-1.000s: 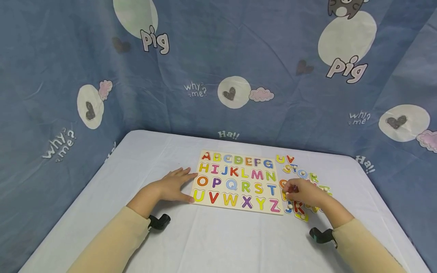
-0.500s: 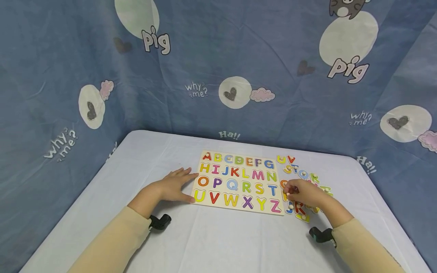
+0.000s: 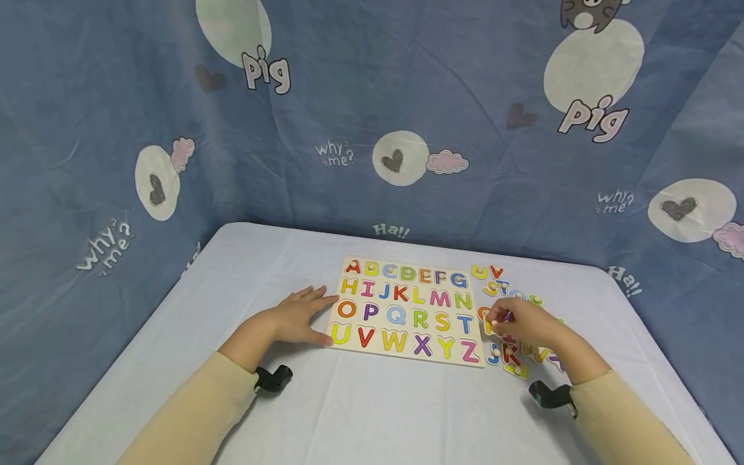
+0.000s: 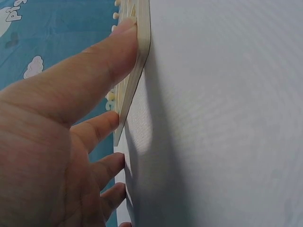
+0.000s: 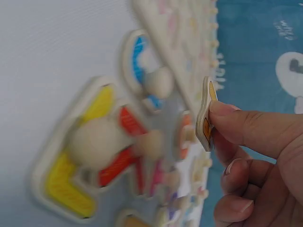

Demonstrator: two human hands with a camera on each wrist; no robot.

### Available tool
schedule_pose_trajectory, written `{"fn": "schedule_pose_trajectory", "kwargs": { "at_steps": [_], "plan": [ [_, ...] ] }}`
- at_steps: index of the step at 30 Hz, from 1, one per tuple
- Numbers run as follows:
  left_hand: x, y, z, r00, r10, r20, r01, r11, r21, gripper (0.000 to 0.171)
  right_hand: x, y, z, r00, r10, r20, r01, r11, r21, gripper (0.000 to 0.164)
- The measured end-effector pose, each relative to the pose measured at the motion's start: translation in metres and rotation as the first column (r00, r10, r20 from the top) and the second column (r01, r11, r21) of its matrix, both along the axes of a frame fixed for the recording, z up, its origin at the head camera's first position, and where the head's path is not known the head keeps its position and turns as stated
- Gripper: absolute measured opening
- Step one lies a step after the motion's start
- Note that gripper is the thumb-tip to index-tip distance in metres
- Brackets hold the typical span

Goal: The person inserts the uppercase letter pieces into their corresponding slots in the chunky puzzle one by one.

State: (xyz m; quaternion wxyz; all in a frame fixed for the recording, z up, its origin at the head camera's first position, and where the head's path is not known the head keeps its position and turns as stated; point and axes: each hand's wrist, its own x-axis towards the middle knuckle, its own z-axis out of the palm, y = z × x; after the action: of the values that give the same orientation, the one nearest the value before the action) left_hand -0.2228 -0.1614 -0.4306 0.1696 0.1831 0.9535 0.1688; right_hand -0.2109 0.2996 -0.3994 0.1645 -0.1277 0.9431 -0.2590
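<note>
Right hand pinching a letter just off the board's right edge

Nearest, two beige sleeves are reaching over the table's white cloth (image 3: 378,413), each wearing a black wrist camera. Past the right one, a yellow angular wooden letter with a round knob (image 5: 64,170) is lying loose near the board's near right corner, with a red wooden K (image 3: 509,355) and a blue wooden J (image 3: 493,354) just beyond.

The right hand (image 3: 523,321) is pinching an orange-yellow wooden letter piece (image 5: 205,118) between thumb and fingers, edge-on, so its letter is staying unreadable. It is hovering above the loose pieces, partly covering them.

The left hand (image 3: 299,316) is spreading its fingers, thumb and forefinger touching the pale wooden alphabet board (image 3: 380,328) at its near left corner and left edge. The board's three nearer rows are showing flat coloured letters; its far row is holding knobbed pieces, A to G.

Beyond the far right corner, a yellow U (image 3: 479,272) and red V (image 3: 496,272) are lying loose. A blue printed cloth (image 3: 325,200) is hanging behind the table's far edge.
</note>
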Motion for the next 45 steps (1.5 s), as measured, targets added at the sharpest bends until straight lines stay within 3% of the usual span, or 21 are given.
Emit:
{"fn": "schedule_pose_trajectory", "kwargs": {
  "at_steps": [13, 22, 33, 45],
  "plan": [
    [0.002, 0.0, 0.0, 1.0, 0.008, 0.003, -0.008, 1.0, -0.004, 0.098, -0.009, -0.026, 0.037, 0.995, 0.056, -0.084, -0.06, 0.997, -0.044, 0.009],
    [-0.001, 0.002, 0.001, 1.0, -0.004, 0.002, 0.004, 1.0, -0.006, 0.098, -0.021, -0.062, 0.044, 0.993, 0.061, -0.099, -0.074, 0.989, -0.125, 0.006],
    [0.0, 0.001, 0.003, 1.0, -0.014, 0.006, 0.014, 1.0, -0.004, 0.097, -0.048, -0.118, 0.039, 0.989, 0.067, -0.132, -0.094, 0.974, -0.208, 0.008],
    [-0.002, -0.001, 0.003, 0.999, -0.034, 0.016, 0.034, 0.999, 0.003, 0.096, -0.072, -0.198, 0.003, 0.989, 0.066, -0.13, -0.099, 0.957, -0.274, 0.008]
  ]
}}
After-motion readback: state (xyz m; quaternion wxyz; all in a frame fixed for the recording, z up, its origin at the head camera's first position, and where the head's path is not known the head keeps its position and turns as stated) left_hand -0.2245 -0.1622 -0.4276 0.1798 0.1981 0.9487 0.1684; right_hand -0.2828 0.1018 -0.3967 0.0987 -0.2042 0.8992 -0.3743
